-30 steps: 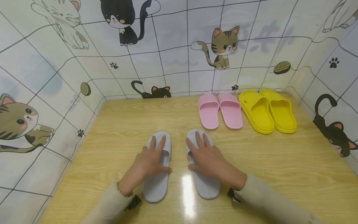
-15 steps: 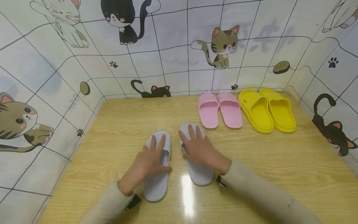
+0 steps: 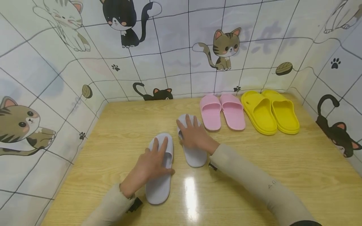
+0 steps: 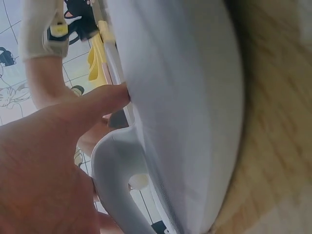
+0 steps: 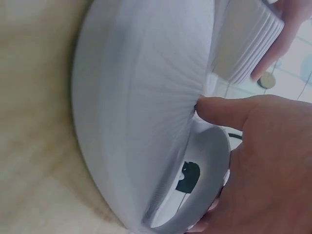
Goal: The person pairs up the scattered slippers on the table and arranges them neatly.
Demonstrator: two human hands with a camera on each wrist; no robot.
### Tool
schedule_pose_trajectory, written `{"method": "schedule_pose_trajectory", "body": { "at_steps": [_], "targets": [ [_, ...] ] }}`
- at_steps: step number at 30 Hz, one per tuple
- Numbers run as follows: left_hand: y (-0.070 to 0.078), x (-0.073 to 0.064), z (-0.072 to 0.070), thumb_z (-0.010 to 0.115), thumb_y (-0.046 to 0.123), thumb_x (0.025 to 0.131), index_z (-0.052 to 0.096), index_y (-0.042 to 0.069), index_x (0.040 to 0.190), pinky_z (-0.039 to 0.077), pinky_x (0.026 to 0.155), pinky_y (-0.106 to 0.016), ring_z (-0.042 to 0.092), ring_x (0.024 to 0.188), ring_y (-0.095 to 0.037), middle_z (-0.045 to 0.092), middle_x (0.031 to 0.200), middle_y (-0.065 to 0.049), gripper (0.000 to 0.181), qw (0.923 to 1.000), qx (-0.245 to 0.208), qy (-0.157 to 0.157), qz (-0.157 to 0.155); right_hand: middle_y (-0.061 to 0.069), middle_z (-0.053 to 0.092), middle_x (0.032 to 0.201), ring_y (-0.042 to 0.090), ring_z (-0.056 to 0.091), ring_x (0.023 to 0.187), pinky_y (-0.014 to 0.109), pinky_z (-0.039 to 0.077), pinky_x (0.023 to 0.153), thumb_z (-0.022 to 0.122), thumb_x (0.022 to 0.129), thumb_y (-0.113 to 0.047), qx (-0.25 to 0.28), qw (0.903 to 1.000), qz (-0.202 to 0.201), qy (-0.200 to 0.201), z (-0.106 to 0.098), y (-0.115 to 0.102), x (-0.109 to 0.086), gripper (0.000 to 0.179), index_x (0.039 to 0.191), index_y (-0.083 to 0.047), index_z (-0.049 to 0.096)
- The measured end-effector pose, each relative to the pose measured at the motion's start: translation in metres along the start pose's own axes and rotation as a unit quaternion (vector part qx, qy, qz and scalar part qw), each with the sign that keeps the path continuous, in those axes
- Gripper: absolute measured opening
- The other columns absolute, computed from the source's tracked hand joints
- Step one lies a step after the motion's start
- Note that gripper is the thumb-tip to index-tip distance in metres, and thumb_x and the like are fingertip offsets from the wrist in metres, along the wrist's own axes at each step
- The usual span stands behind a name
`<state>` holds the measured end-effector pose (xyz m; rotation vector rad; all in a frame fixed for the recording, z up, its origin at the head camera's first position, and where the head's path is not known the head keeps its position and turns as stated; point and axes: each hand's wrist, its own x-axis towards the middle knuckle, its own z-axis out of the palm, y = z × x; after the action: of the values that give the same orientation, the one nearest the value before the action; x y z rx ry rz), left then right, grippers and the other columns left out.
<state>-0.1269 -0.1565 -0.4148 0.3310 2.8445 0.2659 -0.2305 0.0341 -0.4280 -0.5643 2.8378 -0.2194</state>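
Two pale grey slippers lie on the wooden tabletop, toes pointing away from me. My left hand (image 3: 149,164) rests on the left slipper (image 3: 158,192), its fingers spread straight over the strap and its thumb reaching across to the inner edge. Farther forward, my right hand (image 3: 193,135) lies on the right slipper (image 3: 195,158), with extended fingers over the strap. In the right wrist view, the right thumb (image 5: 224,111) presses against that slipper's sole edge. The left thumb (image 4: 109,97) touches the sole edge in the left wrist view.
A pair of pink slippers (image 3: 212,121) stands near the back wall, just right of the right grey slipper. Beside it is a yellow pair (image 3: 267,124). Cat-patterned walls (image 3: 175,72) enclose the wooden table (image 3: 127,119) at the back and both sides.
My right hand has slid the right grey slipper forward and to the left, so it sits ahead of the left one. My left hand and its slipper have stayed in place.
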Motion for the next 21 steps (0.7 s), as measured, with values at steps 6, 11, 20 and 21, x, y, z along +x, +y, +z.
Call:
{"method": "schedule_pose_trajectory", "body": {
  "at_steps": [6,11,20,21],
  "targets": [
    [0.001,0.002,0.002,0.085,0.06,0.076,0.015,0.015,0.167,0.057,0.085,-0.066,0.047,0.13,-0.068,0.021,0.166,-0.034,0.123,1.0,0.003,0.002,0.003,0.022,0.0,0.174,0.053,0.003,0.157,0.069,0.02,0.124,0.063,0.1,-0.045,0.007,0.9999,0.009,0.001,-0.005,0.006,0.026,0.088,0.168,-0.027,0.01],
    [0.001,0.002,0.005,0.085,0.06,0.076,0.015,0.013,0.167,0.058,0.081,-0.064,0.049,0.127,-0.067,0.022,0.165,-0.035,0.124,0.9999,0.011,0.01,0.008,0.022,-0.002,0.174,0.053,0.002,0.158,0.068,0.016,0.125,0.064,0.098,-0.046,0.02,0.9996,0.021,0.002,-0.007,0.014,0.047,0.09,0.168,-0.029,0.009],
    [0.003,0.001,0.003,0.085,0.06,0.076,0.016,0.013,0.167,0.059,0.077,-0.061,0.051,0.126,-0.064,0.024,0.165,-0.035,0.123,0.9998,0.02,0.009,0.004,0.022,0.0,0.174,0.053,0.005,0.158,0.067,0.014,0.126,0.064,0.098,-0.046,0.018,0.999,0.041,0.005,-0.017,0.022,0.072,0.092,0.168,-0.026,0.008],
    [0.003,0.001,0.003,0.085,0.06,0.076,0.016,0.013,0.167,0.059,0.078,-0.061,0.051,0.127,-0.064,0.023,0.165,-0.034,0.123,0.9998,0.02,0.009,0.002,0.022,0.001,0.174,0.054,0.005,0.157,0.067,0.014,0.126,0.065,0.097,-0.045,0.021,0.999,0.04,0.006,-0.019,0.022,0.074,0.093,0.168,-0.025,0.008]
  ]
}}
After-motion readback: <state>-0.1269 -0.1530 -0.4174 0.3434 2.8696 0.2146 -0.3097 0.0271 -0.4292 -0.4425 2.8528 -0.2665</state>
